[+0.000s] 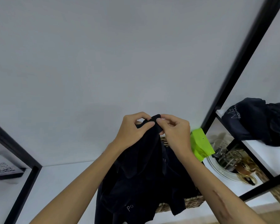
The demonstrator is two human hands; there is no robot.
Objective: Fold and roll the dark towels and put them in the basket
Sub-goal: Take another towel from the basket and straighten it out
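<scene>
A dark towel hangs in front of me, lifted by its top edge. My left hand pinches that edge from the left, and my right hand pinches it from the right, fingertips almost touching. The cloth drapes down over a woven basket, hiding most of it; only the rim and lower right wall show. More dark fabric lies inside the basket, under the hanging towel. Another dark cloth with pale lettering sits on the shelf at the upper right.
A black-framed white shelf unit rises at the right. A bright green packet stands beside the basket. A white plate with glass jars and gold rings sits on the lower shelf. A black frame post stands at the left.
</scene>
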